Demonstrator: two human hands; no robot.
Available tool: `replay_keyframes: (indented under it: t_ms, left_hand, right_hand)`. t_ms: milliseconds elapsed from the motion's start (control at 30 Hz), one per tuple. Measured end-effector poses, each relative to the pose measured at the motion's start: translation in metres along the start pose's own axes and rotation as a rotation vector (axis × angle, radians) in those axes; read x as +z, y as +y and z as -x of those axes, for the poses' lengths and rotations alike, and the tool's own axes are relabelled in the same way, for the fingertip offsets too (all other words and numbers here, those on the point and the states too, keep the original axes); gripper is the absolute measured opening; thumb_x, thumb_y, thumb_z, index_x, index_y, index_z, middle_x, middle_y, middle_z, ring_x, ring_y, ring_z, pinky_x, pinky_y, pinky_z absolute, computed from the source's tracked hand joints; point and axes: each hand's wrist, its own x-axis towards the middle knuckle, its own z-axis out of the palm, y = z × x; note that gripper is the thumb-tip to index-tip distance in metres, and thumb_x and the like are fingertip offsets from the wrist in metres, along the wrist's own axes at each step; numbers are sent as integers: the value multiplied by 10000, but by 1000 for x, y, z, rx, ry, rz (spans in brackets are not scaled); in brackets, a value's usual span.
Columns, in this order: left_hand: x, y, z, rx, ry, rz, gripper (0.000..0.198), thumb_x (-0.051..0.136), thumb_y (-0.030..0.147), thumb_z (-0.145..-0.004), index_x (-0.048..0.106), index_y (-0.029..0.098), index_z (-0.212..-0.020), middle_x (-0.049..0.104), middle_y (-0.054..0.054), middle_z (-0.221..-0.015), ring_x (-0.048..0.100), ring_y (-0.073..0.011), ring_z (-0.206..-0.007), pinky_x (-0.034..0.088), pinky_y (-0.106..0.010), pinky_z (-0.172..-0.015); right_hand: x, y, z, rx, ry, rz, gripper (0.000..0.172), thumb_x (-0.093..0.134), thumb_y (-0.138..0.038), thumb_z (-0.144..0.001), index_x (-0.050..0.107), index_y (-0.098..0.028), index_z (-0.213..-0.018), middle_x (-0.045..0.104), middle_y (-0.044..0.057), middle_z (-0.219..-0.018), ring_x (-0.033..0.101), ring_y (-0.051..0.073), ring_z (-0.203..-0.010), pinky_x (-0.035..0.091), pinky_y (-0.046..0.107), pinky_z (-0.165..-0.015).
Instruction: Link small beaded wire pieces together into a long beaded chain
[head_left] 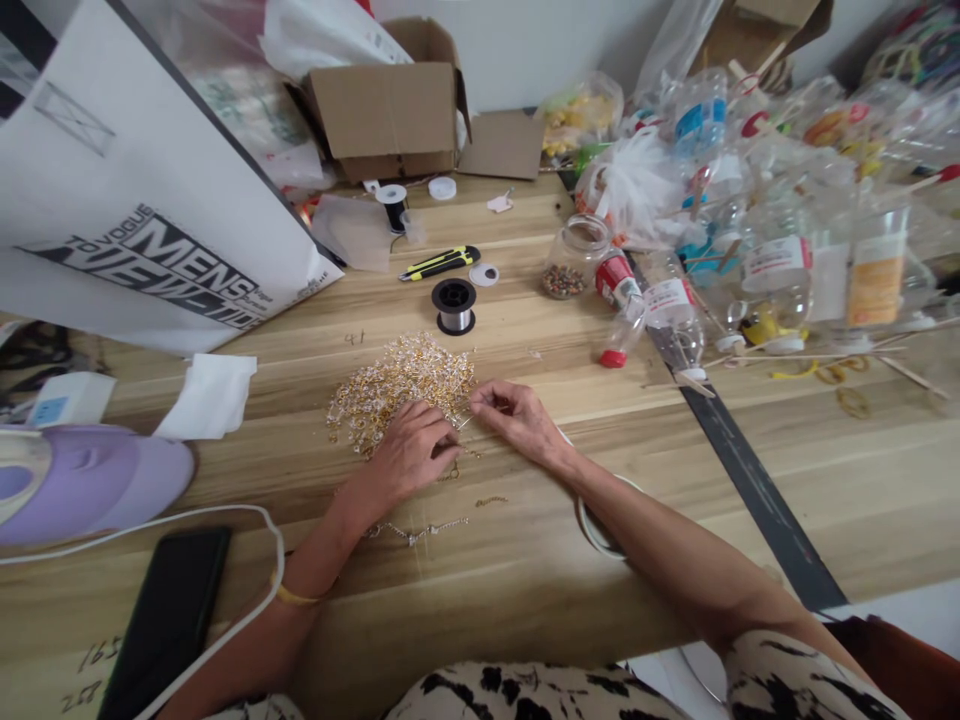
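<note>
A loose pile of small gold and clear jewellery pieces point(401, 375) lies on the wooden table. My left hand point(414, 447) rests over the pile's near edge, fingers curled together and the fingertips turned toward the right. Just right of the pile, my right hand point(517, 415) is closed in a pinch of thumb and forefinger. A thin pale strand shows between the two hands, but what either one holds is too small to make out. Nearer to me lie a short gold chain point(491, 501) and a silvery chain with a small charm point(412, 536).
Beyond the pile stand a wire spool point(455, 308) and a yellow-black utility knife point(441, 263). A glass jar of beads point(566, 280) and plastic bottles point(671, 305) crowd the right. At left are a phone point(169, 610), a white cable point(225, 508) and a purple device point(112, 480).
</note>
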Motion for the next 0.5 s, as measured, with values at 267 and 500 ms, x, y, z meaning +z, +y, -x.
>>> replay_keyframes:
  t_ms: [267,500]
  left_hand:
    - [7,11,-2,-190,73,-38,130,637,233,-822,639,171,-708,631,-32,-724,520,-200,-786,403,-344,-765]
    - [5,27,-2,-243,43,-192,84,651,225,-791,635,171,-729,655,-58,-780,533,-238,-834,389,-383,-793]
  right_hand:
    - [1,4,0,1,-3,-42,162,579,-295,-823,605,-141,-780,523,-22,-659,447,90,-605,351,224,-575]
    - [3,5,0,6,10,-38,179,585,-318,-822,615,-144,-788,529,-23,-664,461,97,-612,359,225,-579]
